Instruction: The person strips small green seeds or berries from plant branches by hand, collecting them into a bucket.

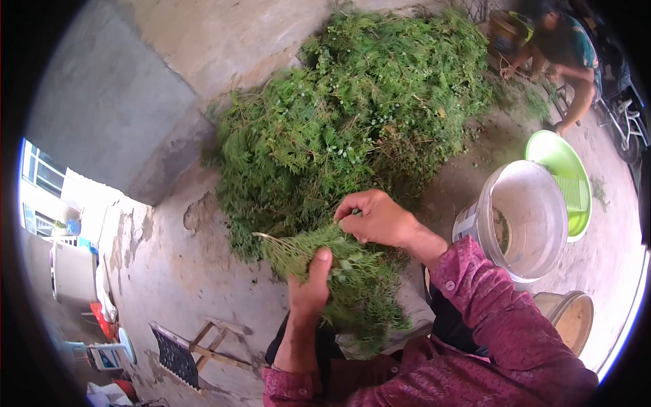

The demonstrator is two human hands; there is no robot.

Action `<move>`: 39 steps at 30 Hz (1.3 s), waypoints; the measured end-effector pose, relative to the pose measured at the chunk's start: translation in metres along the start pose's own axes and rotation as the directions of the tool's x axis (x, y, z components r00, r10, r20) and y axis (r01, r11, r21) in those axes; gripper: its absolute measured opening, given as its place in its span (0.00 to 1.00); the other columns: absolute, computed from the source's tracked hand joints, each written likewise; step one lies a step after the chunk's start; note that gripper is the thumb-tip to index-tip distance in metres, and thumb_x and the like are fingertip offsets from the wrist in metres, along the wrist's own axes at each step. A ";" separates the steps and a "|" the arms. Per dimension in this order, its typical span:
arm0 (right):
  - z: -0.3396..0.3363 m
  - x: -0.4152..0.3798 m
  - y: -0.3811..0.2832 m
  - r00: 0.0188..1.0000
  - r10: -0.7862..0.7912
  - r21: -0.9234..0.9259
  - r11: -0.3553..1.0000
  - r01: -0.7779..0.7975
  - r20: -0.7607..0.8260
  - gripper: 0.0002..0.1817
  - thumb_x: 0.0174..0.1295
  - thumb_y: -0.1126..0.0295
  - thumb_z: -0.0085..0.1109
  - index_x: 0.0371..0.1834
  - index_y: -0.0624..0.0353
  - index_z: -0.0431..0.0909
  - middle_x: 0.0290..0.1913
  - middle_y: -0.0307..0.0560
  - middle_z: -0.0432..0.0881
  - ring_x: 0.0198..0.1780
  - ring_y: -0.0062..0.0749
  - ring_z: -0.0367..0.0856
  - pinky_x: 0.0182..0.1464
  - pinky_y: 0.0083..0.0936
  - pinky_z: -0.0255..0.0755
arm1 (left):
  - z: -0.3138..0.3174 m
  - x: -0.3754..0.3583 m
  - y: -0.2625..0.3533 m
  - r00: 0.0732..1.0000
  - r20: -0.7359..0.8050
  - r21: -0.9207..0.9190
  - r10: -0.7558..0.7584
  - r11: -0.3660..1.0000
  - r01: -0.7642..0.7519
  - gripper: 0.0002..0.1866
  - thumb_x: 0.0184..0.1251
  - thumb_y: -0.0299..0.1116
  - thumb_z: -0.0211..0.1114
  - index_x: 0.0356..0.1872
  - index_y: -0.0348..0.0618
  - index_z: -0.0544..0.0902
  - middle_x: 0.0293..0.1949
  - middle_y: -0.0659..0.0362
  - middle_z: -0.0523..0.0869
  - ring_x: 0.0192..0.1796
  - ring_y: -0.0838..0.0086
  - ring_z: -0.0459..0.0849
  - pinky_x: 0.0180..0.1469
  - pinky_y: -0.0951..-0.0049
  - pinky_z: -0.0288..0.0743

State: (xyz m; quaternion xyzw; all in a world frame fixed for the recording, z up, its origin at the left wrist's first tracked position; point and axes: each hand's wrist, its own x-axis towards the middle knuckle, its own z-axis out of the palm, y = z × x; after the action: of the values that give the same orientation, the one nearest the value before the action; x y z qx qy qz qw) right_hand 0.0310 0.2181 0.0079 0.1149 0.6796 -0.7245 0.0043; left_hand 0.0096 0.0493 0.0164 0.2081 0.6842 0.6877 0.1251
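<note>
My left hand (310,285) is closed round a leafy evergreen branch (305,247), thumb on top, its bare woody stems pointing left. At the branch's upper right, my right hand (380,218) is closed in a pinch, with a bit of green at the fingertips; the fingers hide most of what they grip. More cut greenery (366,305) hangs below, over my lap. Just beyond my hands rises a large heap of evergreen branches (359,115), dotted with small pale green cones or berries.
To the right stand a clear plastic bucket (481,224) with some green bits inside, a green basin (583,210) and a tan bucket (576,319). A wooden folding stool (180,356) lies at lower left. Another person (576,54) crouches at upper right beside a bucket (505,34).
</note>
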 end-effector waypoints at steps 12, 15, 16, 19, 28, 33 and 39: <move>-0.012 -0.002 -0.005 0.956 0.060 0.508 0.836 -0.206 0.289 0.11 0.58 0.68 0.59 0.37 0.65 0.77 0.27 0.41 0.76 0.19 0.15 0.70 0.14 0.09 0.56 | -0.014 0.013 0.003 0.934 -0.047 -0.323 -0.355 0.890 0.322 0.23 0.58 0.36 0.63 0.52 0.35 0.71 0.45 0.57 0.77 0.44 0.73 0.76 0.48 0.73 0.71; -0.008 -0.004 -0.010 0.958 0.098 0.431 0.877 -0.212 0.271 0.13 0.55 0.69 0.61 0.40 0.66 0.77 0.27 0.41 0.77 0.19 0.14 0.69 0.15 0.08 0.56 | -0.016 0.013 0.000 0.938 -0.025 -0.329 -0.347 0.889 0.320 0.25 0.58 0.37 0.63 0.54 0.35 0.69 0.46 0.57 0.77 0.45 0.73 0.75 0.49 0.73 0.69; -0.007 -0.005 -0.010 0.958 0.103 0.396 0.895 -0.206 0.266 0.13 0.54 0.70 0.61 0.40 0.66 0.77 0.26 0.40 0.77 0.19 0.13 0.69 0.16 0.08 0.57 | -0.015 0.013 -0.001 0.937 -0.024 -0.328 -0.349 0.888 0.322 0.25 0.58 0.37 0.63 0.54 0.35 0.69 0.46 0.57 0.77 0.45 0.73 0.75 0.49 0.73 0.69; -0.004 -0.007 -0.010 0.959 0.125 0.290 0.936 -0.198 0.254 0.14 0.52 0.68 0.64 0.39 0.65 0.78 0.23 0.36 0.76 0.19 0.13 0.68 0.17 0.09 0.57 | -0.011 0.012 -0.003 0.962 0.018 -0.273 -0.274 0.924 0.268 0.25 0.58 0.38 0.63 0.53 0.36 0.70 0.46 0.58 0.77 0.45 0.74 0.75 0.50 0.73 0.69; -0.001 -0.009 -0.011 0.979 0.142 0.155 0.974 -0.164 0.144 0.10 0.49 0.71 0.62 0.34 0.62 0.79 0.22 0.32 0.75 0.20 0.12 0.69 0.22 0.10 0.64 | -0.006 0.011 -0.004 0.971 0.041 -0.168 -0.234 0.957 0.238 0.22 0.59 0.39 0.63 0.50 0.36 0.73 0.45 0.61 0.77 0.45 0.76 0.74 0.50 0.74 0.67; 0.003 -0.007 -0.007 0.987 0.110 0.073 0.990 -0.119 0.121 0.09 0.48 0.70 0.61 0.33 0.61 0.79 0.22 0.32 0.75 0.19 0.12 0.69 0.21 0.11 0.63 | -0.006 0.010 -0.006 0.981 0.041 -0.112 -0.189 0.975 0.192 0.17 0.61 0.36 0.61 0.47 0.37 0.74 0.43 0.61 0.78 0.43 0.77 0.74 0.48 0.75 0.67; 0.008 -0.007 -0.007 0.991 0.118 -0.012 0.993 -0.118 0.061 0.09 0.48 0.70 0.59 0.32 0.61 0.79 0.22 0.32 0.75 0.18 0.12 0.68 0.21 0.13 0.63 | -0.006 0.007 -0.004 0.993 0.079 0.077 -0.084 0.994 0.078 0.12 0.63 0.32 0.57 0.44 0.36 0.75 0.38 0.62 0.78 0.40 0.77 0.74 0.44 0.75 0.68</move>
State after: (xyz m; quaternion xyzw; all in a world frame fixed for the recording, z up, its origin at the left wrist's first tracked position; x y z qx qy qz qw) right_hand 0.0354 0.2094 0.0162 0.1325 0.6742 -0.7233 0.0684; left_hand 0.0005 0.0472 0.0134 0.2126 0.7112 0.6473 0.1731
